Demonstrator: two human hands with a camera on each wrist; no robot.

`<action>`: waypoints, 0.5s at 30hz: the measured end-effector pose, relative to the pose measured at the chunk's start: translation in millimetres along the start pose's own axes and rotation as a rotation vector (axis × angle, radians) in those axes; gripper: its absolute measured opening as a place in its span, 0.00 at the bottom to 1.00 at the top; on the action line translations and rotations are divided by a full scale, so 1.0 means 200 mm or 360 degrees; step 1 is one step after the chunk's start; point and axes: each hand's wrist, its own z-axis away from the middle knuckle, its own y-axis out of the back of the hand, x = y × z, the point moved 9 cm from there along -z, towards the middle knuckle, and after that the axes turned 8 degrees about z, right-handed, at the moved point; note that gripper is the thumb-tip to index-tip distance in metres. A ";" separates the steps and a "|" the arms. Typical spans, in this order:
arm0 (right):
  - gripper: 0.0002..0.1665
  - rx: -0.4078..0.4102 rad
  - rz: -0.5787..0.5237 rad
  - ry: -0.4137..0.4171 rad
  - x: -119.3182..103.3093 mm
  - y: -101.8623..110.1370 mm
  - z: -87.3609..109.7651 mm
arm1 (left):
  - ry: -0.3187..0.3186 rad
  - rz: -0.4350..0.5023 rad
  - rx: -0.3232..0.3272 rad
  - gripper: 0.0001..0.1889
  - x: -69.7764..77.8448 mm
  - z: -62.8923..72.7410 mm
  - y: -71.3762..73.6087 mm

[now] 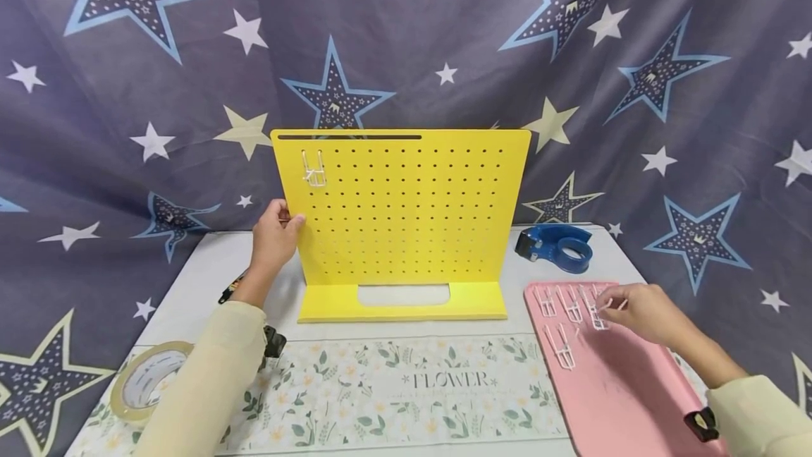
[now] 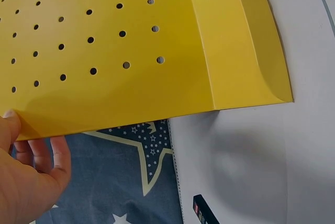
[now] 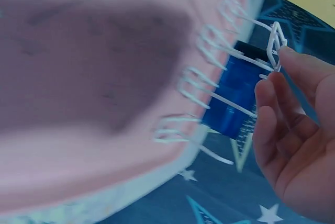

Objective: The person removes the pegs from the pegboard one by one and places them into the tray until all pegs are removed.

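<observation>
A yellow pegboard stands upright on its base in the head view. My left hand grips its left edge, thumb on the front and fingers behind, as the left wrist view shows. One white wire hook hangs at the board's upper left. Over the pink tray, my right hand pinches another white wire hook between thumb and fingertips, raised above the tray in the right wrist view. Several similar wire hooks lie near the tray's far end.
Behind the tray sits a blue tape dispenser. A tape roll lies at the front left beside my left sleeve. A small black object rests left of the board. The star-patterned cloth hangs behind the table.
</observation>
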 end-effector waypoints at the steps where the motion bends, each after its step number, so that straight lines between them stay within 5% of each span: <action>1: 0.08 -0.0002 0.0003 0.0005 0.00 -0.03 0.01 | -0.0002 -0.0001 0.0001 0.14 0.00 0.00 0.00; 9: 0.10 -0.0115 -0.0123 0.0066 -0.01 -0.23 0.07 | -0.0006 -0.0011 -0.0012 0.14 0.01 0.00 0.00; 15: 0.10 -0.0127 -0.0191 0.0101 -0.03 -0.27 0.09 | -0.0003 -0.0021 -0.0001 0.14 0.01 0.01 0.01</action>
